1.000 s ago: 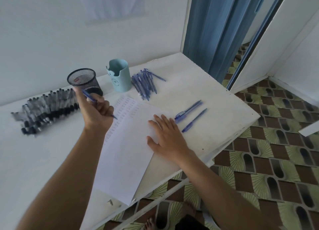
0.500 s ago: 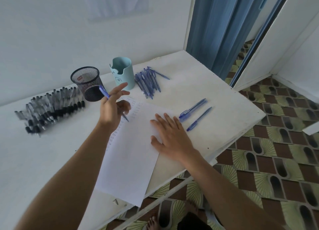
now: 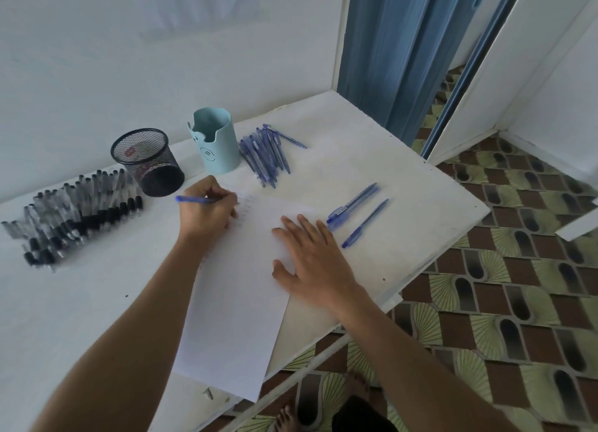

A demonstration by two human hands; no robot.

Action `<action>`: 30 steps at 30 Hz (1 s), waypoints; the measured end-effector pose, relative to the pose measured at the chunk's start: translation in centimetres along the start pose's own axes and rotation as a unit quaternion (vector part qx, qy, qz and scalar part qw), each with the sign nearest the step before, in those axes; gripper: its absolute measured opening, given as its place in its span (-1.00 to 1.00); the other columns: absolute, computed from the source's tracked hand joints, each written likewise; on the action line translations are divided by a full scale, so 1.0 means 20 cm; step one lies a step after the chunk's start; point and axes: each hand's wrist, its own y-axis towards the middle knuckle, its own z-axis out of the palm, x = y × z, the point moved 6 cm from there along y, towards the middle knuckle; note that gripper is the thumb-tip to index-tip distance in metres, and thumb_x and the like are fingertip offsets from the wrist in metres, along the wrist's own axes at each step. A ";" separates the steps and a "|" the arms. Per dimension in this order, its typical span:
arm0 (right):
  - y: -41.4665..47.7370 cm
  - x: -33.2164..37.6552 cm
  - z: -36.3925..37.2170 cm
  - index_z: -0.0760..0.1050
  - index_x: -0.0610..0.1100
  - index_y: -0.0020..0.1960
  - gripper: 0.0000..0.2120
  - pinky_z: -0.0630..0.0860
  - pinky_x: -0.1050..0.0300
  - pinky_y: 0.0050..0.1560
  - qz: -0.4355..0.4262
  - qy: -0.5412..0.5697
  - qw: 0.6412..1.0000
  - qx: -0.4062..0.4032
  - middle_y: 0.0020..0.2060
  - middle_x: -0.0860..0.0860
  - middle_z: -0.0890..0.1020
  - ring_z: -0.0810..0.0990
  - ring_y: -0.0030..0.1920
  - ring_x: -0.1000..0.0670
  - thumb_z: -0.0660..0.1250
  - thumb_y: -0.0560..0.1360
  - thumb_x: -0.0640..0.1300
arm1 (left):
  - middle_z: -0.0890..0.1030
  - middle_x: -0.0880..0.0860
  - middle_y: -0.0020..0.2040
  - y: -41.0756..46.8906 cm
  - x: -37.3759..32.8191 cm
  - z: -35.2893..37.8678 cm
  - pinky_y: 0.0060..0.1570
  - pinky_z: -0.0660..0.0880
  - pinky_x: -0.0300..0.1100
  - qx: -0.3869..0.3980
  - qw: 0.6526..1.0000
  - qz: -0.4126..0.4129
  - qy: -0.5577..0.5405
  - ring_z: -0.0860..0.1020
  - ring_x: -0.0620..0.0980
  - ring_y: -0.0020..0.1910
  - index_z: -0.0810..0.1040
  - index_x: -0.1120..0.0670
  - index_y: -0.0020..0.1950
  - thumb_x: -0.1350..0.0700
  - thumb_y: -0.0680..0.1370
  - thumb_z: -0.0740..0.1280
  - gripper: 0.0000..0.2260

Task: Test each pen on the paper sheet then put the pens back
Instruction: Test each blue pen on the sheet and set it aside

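Left hand pinches a blue pen at the far end of the paper sheet, tip hidden under the fingers, likely for a test scribble. Right hand lies spread flat, pinning the sheet. Three loose pens lie toward the table's right edge.

1. At far left the black pens, mesh cup and blue holder block your way in a close row.
2. You can pass over bare table between the far blue pens and three loose pens.
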 end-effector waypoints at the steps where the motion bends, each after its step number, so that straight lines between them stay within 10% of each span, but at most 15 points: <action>1: 0.00 0.00 0.00 0.16 -0.02 0.57 -0.42 -0.16 -0.11 0.58 0.000 0.002 1.000 -0.001 0.61 0.00 0.12 -0.04 0.61 -0.08 0.08 0.60 0.14 | 0.49 0.14 -0.46 0.01 0.01 -0.01 -0.52 0.30 -0.24 -0.011 1.000 -0.002 0.013 0.39 0.00 -0.54 0.38 0.30 -0.32 0.35 0.36 0.37 -0.83; 13: 0.00 0.00 0.00 0.21 -0.01 0.55 -0.42 -0.12 -0.11 0.58 0.003 0.006 1.000 -0.014 0.60 0.00 0.16 0.00 0.61 -0.08 0.06 0.57 0.15 | 0.17 0.07 -0.39 0.02 0.03 0.01 -0.37 0.09 -0.13 0.003 0.996 0.040 0.074 0.15 0.01 -0.33 0.13 0.10 -0.40 0.43 0.27 0.21 -0.68; 30: 0.00 -0.01 0.00 0.20 -0.01 0.55 -0.42 -0.10 -0.13 0.59 0.008 0.010 1.000 -0.013 0.60 0.01 0.15 -0.01 0.61 -0.07 0.08 0.57 0.15 | 0.21 0.09 -0.38 0.02 0.05 0.02 -0.36 0.12 -0.08 0.027 0.997 0.042 0.059 0.17 0.01 -0.33 0.14 0.21 -0.37 0.42 0.26 0.20 -0.76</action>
